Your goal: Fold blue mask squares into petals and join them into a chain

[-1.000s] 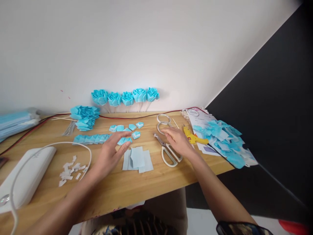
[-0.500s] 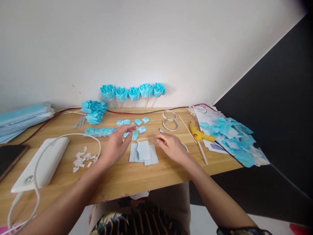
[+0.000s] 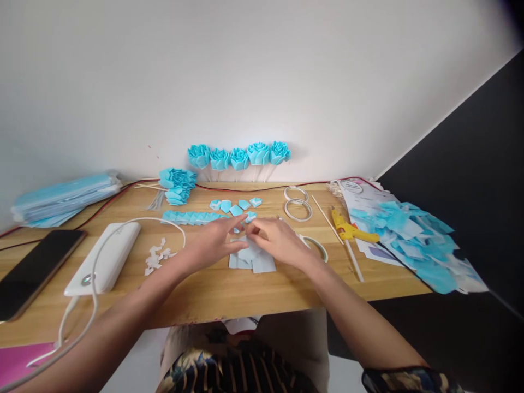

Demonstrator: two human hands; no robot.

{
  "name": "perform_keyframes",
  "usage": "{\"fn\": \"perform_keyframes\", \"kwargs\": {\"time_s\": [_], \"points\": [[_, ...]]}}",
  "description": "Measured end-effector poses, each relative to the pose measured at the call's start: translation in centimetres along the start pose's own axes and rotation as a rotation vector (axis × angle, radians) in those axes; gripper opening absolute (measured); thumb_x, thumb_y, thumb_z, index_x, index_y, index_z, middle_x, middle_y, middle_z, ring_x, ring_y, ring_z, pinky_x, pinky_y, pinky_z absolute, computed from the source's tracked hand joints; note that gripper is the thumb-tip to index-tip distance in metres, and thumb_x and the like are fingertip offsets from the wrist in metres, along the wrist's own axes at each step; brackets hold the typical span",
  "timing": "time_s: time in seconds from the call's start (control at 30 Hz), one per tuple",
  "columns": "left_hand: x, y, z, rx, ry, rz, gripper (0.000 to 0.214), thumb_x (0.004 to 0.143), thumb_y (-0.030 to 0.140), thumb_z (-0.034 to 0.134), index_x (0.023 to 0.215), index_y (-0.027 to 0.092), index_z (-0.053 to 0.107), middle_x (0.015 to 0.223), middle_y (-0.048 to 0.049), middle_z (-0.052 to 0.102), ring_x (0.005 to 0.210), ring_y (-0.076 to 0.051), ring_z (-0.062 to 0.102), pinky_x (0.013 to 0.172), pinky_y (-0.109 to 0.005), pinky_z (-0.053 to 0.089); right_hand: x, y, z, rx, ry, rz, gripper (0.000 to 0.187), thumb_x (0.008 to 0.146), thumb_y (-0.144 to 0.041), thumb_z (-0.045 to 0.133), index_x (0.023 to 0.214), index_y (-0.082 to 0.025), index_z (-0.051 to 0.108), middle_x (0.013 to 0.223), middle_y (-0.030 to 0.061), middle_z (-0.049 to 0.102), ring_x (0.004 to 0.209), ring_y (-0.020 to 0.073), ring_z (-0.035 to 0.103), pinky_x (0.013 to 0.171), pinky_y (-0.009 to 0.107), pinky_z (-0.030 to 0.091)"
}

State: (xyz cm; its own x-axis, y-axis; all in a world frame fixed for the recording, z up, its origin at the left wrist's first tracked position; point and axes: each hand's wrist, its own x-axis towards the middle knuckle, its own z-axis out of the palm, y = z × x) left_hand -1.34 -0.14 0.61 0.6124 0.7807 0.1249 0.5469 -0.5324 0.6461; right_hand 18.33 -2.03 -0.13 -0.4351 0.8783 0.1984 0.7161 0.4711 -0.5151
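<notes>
My left hand (image 3: 215,241) is over the table with its fingers stretched out and apart, its fingertips close to the right hand's. My right hand (image 3: 280,240) has its fingers curled together in a pinch; anything between them is too small or hidden to make out. Under both hands lie pale blue fabric squares (image 3: 264,265), overlapping and partly covered. Just behind are several folded blue petals (image 3: 236,210), some hidden by my fingers. A strip of joined blue petals (image 3: 188,218) runs left from my left hand. A white loop (image 3: 319,246) shows beside my right wrist.
Blue fabric roses (image 3: 239,159) lean on the wall, with more roses (image 3: 178,185) lying left. Tape rolls (image 3: 298,210), a stick (image 3: 327,219), a yellow glue gun (image 3: 347,230) and loose blue pieces (image 3: 413,234) are right. White scraps (image 3: 158,256), a power bank (image 3: 104,259) and a phone (image 3: 39,273) are left.
My hands have come together over the fabric squares, the right one moving left. The whole view has shifted, with more of the table's left side showing.
</notes>
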Motion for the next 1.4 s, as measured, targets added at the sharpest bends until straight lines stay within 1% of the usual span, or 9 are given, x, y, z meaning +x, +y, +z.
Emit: {"fn": "perform_keyframes", "kwargs": {"time_s": [0.1, 0.17, 0.33, 0.43, 0.57, 0.77, 1.03, 1.23, 1.4], "points": [[0.3, 0.0, 0.2, 0.077, -0.048, -0.072, 0.035, 0.081, 0.022, 0.059, 0.115, 0.019, 0.064, 0.089, -0.0053, 0.072, 0.078, -0.021, 0.063, 0.071, -0.031, 0.046, 0.7, -0.9, -0.7, -0.075, 0.030, -0.144, 0.011, 0.089, -0.015, 0.056, 0.089, -0.022, 0.063, 0.082, 0.0007, 0.070, 0.077, 0.0162, 0.062, 0.071, 0.027, 0.041], [0.7, -0.4, 0.3, 0.009, 0.049, -0.105, 0.026, 0.080, 0.019, 0.057, 0.103, 0.019, 0.069, 0.088, -0.0046, 0.072, 0.081, -0.022, 0.064, 0.074, -0.032, 0.046, 1.2, -1.3, -1.2, -0.085, 0.127, -0.202, 0.015, 0.090, -0.016, 0.054, 0.101, -0.023, 0.063, 0.092, 0.0028, 0.070, 0.088, 0.0190, 0.063, 0.079, 0.032, 0.043], [1.3, -1.6, -0.3, -0.784, 0.405, -0.312, 0.027, 0.074, 0.036, 0.070, 0.090, 0.014, 0.070, 0.085, -0.0066, 0.074, 0.076, -0.023, 0.066, 0.073, -0.034, 0.049, 1.4, -0.9, -2.0, -0.018, 0.495, -0.158, 0.037, 0.094, -0.016, 0.042, 0.129, -0.027, 0.047, 0.118, 0.0060, 0.064, 0.112, 0.0225, 0.057, 0.096, 0.042, 0.043], [1.2, -1.8, -0.5, -1.163, 0.463, -0.304, 0.031, 0.067, 0.033, 0.078, 0.088, 0.011, 0.070, 0.085, -0.0076, 0.074, 0.077, -0.021, 0.067, 0.077, -0.034, 0.050, 1.3, -0.3, -1.4, -0.007, 0.502, -0.210, 0.036, 0.092, -0.013, 0.043, 0.124, -0.027, 0.049, 0.119, 0.0071, 0.062, 0.113, 0.0237, 0.055, 0.097, 0.045, 0.044], [0.8, -1.8, 0.0, -1.339, 0.483, -0.262, 0.026, 0.069, 0.029, 0.079, 0.088, 0.013, 0.071, 0.084, -0.0051, 0.074, 0.077, -0.017, 0.066, 0.077, -0.030, 0.049, 2.0, -0.3, 0.3, 0.009, 0.419, -0.313, 0.033, 0.086, -0.014, 0.055, 0.116, -0.027, 0.052, 0.122, 0.0075, 0.060, 0.117, 0.0245, 0.053, 0.098, 0.046, 0.043], [0.4, -2.0, 1.1, -1.400, 0.456, -0.262, 0.022, 0.071, 0.025, 0.078, 0.088, 0.012, 0.072, 0.088, -0.0061, 0.074, 0.079, -0.016, 0.065, 0.077, -0.029, 0.049, 3.3, -0.7, 1.7, 0.045, 0.388, -0.347, 0.011, 0.084, -0.014, 0.059, 0.091, -0.023, 0.060, 0.114, 0.0093, 0.062, 0.115, 0.0241, 0.053, 0.096, 0.043, 0.043], [0.3, -2.3, 1.5, -1.433, 0.356, -0.229, 0.039, 0.083, 0.046, 0.064, 0.099, 0.012, 0.072, 0.103, -0.0132, 0.072, 0.095, -0.026, 0.066, 0.083, -0.038, 0.052, 2.8, -0.5, 2.2, 0.392, 0.378, -0.033, 0.007, 0.087, -0.020, 0.056, 0.081, -0.022, 0.060, 0.090, 0.0022, 0.068, 0.091, 0.0179, 0.064, 0.084, 0.032, 0.048], [0.0, -2.2, 1.6, -1.147, 0.354, -0.254, 0.065, 0.072, 0.035, 0.077, 0.130, 0.019, 0.053, 0.112, -0.0101, 0.068, 0.095, -0.024, 0.066, 0.088, -0.038, 0.051, 2.8, 0.0, 2.4, 0.501, 0.384, 0.066, 0.006, 0.085, -0.023, 0.056, 0.081, -0.022, 0.060, 0.082, 0.0014, 0.069, 0.077, 0.0164, 0.064, 0.076, 0.030, 0.051], [0.2, -2.0, 1.7, -0.895, 0.420, -0.324, 0.064, 0.072, 0.027, 0.074, 0.131, 0.020, 0.052, 0.095, -0.0043, 0.069, 0.077, -0.018, 0.066, 0.079, -0.032, 0.051, 2.6, 0.0, 2.5, 0.483, 0.365, 0.115, 0.004, 0.082, -0.025, 0.060, 0.083, -0.022, 0.059, 0.081, 0.0015, 0.067, 0.077, 0.0170, 0.063, 0.076, 0.031, 0.051]]}}
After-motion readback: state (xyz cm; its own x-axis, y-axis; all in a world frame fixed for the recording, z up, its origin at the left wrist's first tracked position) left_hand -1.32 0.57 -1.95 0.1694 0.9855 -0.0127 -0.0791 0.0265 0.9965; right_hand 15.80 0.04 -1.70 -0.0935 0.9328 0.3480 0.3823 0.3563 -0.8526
